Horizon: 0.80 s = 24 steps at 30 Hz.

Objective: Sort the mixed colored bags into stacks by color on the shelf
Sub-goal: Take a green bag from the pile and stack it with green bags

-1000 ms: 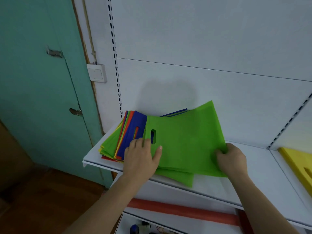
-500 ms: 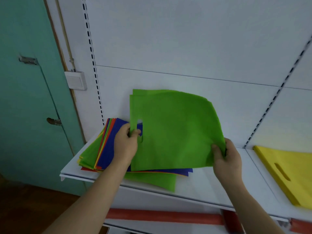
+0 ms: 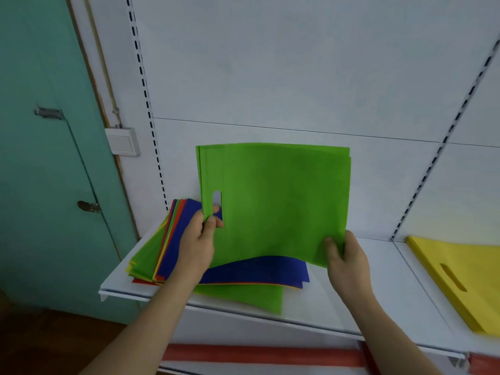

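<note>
Holding green bag (image 3: 276,201) upright above mixed stack (image 3: 173,250) on shelf (image 3: 378,301), left hand (image 3: 197,244) pinching edge beside handle slot, right hand (image 3: 347,259) gripping lower corner; yellow bag (image 3: 460,277) well right of stack.

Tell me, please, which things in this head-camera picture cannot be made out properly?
- Mixed pile: the count per colour is unclear; the raised green bag and left hand cover much of it.
- Right hand: its fingers are hidden behind the bag.
- Yellow bag: cut off by the right edge.
- Red items beneath the shelf: mostly hidden by it and the arms.
</note>
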Motion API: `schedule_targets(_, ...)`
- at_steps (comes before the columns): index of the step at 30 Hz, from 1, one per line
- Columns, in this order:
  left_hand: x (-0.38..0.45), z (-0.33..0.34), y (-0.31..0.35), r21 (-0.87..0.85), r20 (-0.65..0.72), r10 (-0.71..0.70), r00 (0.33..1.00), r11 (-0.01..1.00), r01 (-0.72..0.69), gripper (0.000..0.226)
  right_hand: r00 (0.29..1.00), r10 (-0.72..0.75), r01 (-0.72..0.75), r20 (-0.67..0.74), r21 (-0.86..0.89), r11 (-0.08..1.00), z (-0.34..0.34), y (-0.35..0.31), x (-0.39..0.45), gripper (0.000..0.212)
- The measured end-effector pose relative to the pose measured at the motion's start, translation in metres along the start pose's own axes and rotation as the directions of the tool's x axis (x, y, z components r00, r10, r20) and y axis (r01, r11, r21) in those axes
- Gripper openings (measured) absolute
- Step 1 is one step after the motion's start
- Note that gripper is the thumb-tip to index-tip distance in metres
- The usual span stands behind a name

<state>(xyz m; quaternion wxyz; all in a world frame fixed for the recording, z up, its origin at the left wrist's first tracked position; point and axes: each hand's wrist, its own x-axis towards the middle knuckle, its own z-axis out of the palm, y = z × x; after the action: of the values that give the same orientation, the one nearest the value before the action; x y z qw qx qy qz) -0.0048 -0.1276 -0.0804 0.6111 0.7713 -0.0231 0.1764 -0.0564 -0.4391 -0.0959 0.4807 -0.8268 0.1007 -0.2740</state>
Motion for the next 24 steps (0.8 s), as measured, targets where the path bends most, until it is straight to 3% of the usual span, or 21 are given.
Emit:
schedule_targets(6, -0.007, 0.033, 0.019, -0.043, -0.017, 0.073, 0.997, 0.996, -0.074, 0.032, 0.981, 0.043, -0.038, -0.19, 0.027, 0.999, -0.033, 0.007, -0.021, 0.016)
schedule_targets(11, -0.031, 0.089, 0.033, -0.107, 0.104, 0.128, 0.986, 0.987, -0.116, 0.029, 0.951, 0.015, -0.047, -0.309, -0.095, 0.994, -0.086, 0.031, -0.045, 0.017)
schedule_targets(15, -0.06, 0.14, 0.056, -0.124, 0.161, 0.178, 0.971, 0.979, -0.159, 0.021, 0.894, 0.04, -0.071, -0.447, -0.053, 0.996, -0.146, 0.053, -0.063, 0.048)
schedule_targets(18, -0.086, 0.181, 0.079, -0.143, 0.134, 0.188, 0.973, 0.975, -0.169, 0.028, 0.847, 0.067, -0.092, -0.527, -0.02, 0.996, -0.199, 0.074, -0.072, 0.039)
schedule_targets(21, -0.117, 0.23, 0.102, -0.127, 0.099, 0.209, 0.973, 0.972, -0.196, 0.033, 0.835, 0.027, -0.112, -0.55, -0.122, 0.986, -0.257, 0.098, -0.082, 0.025)
schedule_targets(24, -0.157, 0.289, 0.122, -0.116, 0.153, 0.183, 0.971, 0.979, -0.166, 0.018, 0.829, -0.018, -0.112, -0.558, -0.198, 0.974, -0.321, 0.122, -0.099, 0.028)
